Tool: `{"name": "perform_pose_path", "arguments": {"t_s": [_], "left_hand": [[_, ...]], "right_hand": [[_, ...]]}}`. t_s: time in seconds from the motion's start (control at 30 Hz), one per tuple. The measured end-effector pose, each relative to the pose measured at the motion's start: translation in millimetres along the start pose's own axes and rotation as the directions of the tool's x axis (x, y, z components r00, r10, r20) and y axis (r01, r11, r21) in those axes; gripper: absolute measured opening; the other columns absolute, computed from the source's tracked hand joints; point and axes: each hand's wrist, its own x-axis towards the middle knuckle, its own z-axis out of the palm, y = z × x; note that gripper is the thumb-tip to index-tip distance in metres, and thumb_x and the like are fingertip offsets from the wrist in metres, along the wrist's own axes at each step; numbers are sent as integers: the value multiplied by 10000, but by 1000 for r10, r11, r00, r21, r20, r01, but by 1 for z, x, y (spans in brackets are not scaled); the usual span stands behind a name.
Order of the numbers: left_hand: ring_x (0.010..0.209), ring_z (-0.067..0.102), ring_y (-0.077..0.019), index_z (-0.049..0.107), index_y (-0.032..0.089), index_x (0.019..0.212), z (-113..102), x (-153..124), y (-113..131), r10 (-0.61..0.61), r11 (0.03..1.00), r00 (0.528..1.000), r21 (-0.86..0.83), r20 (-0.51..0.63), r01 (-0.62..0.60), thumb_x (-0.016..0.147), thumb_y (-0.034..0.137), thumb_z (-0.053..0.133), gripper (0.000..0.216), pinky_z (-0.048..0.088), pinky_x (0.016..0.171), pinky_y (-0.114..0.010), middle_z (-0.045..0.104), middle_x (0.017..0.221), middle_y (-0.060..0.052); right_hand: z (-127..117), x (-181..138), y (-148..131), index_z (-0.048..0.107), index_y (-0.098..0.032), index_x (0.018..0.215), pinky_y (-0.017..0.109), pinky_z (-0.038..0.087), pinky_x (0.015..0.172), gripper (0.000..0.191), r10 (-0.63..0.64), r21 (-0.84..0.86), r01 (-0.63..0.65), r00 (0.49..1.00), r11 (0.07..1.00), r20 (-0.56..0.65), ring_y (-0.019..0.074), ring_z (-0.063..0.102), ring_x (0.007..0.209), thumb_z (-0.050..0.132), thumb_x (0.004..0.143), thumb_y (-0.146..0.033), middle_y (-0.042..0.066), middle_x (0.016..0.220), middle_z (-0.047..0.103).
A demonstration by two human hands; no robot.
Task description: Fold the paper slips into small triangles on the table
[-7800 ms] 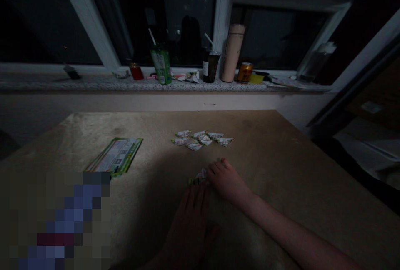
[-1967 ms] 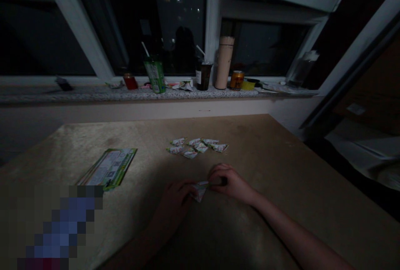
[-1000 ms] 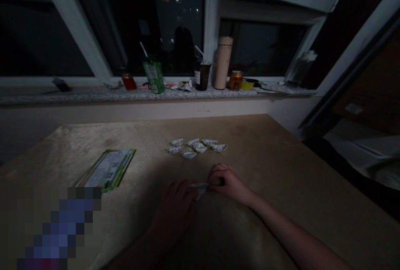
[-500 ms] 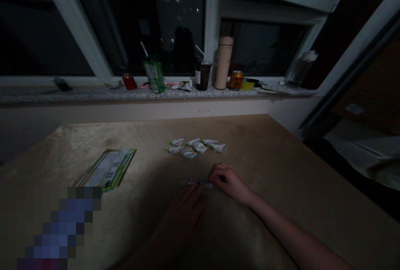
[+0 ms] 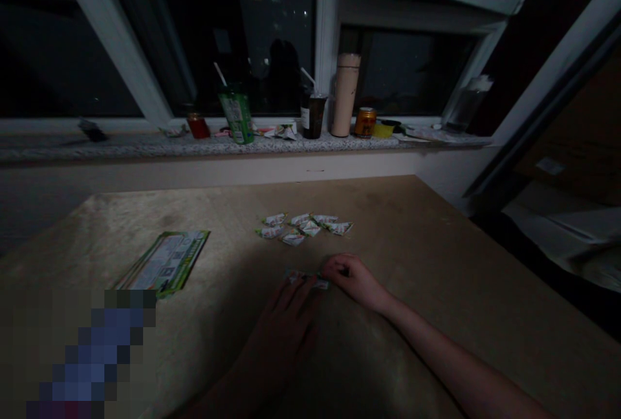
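Observation:
A small green-and-white printed packet (image 5: 321, 284) lies on the table, partly under my fingers, in dim light. My left hand (image 5: 286, 322) rests flat with its fingers stretched out, the tips on the packet's near side. At the packet's right end, my right hand (image 5: 352, 280) has its fingers curled together in a pinch. Beyond both hands sits a cluster of several folded green-and-white packets (image 5: 310, 228), angular in shape. Off to the left is a fanned stack of flat printed packets (image 5: 177, 260) with green edges.
The brown table (image 5: 412, 225) meets a wall under a granite windowsill (image 5: 276, 145). Along the sill stand a green cup (image 5: 237, 115) with a straw, a dark drink cup (image 5: 314, 115), a pink flask (image 5: 346, 96), a gold can (image 5: 365, 123) and a red jar (image 5: 198, 125). A pixelated patch covers the lower left.
My left hand's fingers have spread and shifted slightly, and more of the packet's far edge shows. My right hand stays at its right end. The view has shifted a little.

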Motion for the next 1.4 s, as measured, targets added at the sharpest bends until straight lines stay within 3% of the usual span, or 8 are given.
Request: {"name": "perform_pose_path", "arguments": {"t_s": [0.13,0.27,0.33,0.73,0.87,1.03,1.23,1.4], "left_hand": [[1299,349,-252,363,193,1401,5,0,-2,13,1000,1000,-8,3,-13,888,210,443,519,280,1091,-439,420,1419,-58],[1310,342,-247,353,189,1403,8,-2,-3,29,999,999,-36,26,-28,907,221,427,502,294,1087,-442,420,1421,-57],[1318,330,-246,346,193,1407,7,-2,-2,18,998,998,-59,56,-15,909,221,434,506,305,1083,-441,412,1427,-55],[1294,364,-244,360,191,1392,-1,1,2,-21,991,995,-127,95,33,887,188,456,513,334,1066,-439,443,1398,-64],[1278,379,-255,344,191,1399,3,-1,1,-25,990,998,-137,61,33,887,205,460,525,344,1056,-444,446,1393,-75],[1251,408,-245,352,199,1393,3,-2,1,-21,988,998,-153,61,30,905,207,441,496,367,1040,-433,459,1380,-67],[1283,381,-239,363,198,1385,3,-4,-1,-3,986,996,-167,84,17,903,214,451,490,323,1076,-451,449,1396,-61],[1341,303,-252,294,162,1420,5,-5,-5,24,981,996,-194,87,-7,892,226,465,558,300,1092,-458,360,1459,-93]], "right_hand": [[0,-3,1,599,-193,917,274,428,728,92,-19,-42,19,1000,999,8,142,576,630,538,859,-229,-36,628,606],[-5,-7,-3,587,-202,933,325,390,859,145,-147,-177,152,988,972,41,172,581,873,446,902,-192,34,887,652],[-10,-8,-5,592,-201,909,341,372,887,160,-213,-215,228,973,950,90,171,574,896,442,893,-150,41,909,644],[-25,-12,-21,657,-210,868,368,333,933,236,-286,-331,329,943,884,172,190,531,1003,675,671,-81,26,971,584],[-24,-11,-21,650,-213,913,386,302,961,201,-321,-392,362,932,846,167,195,530,1000,703,724,-171,32,978,610],[-21,-9,-11,659,-213,806,362,331,913,20,-295,-382,336,941,861,163,189,547,955,666,805,-231,28,902,625],[-17,-7,-5,658,-213,738,352,325,888,72,-227,-365,253,967,896,112,181,554,935,705,776,-252,13,872,615],[-13,-4,-4,582,-202,828,353,358,863,217,-68,-399,60,998,915,-6,203,533,956,748,711,-277,23,927,597]]}}
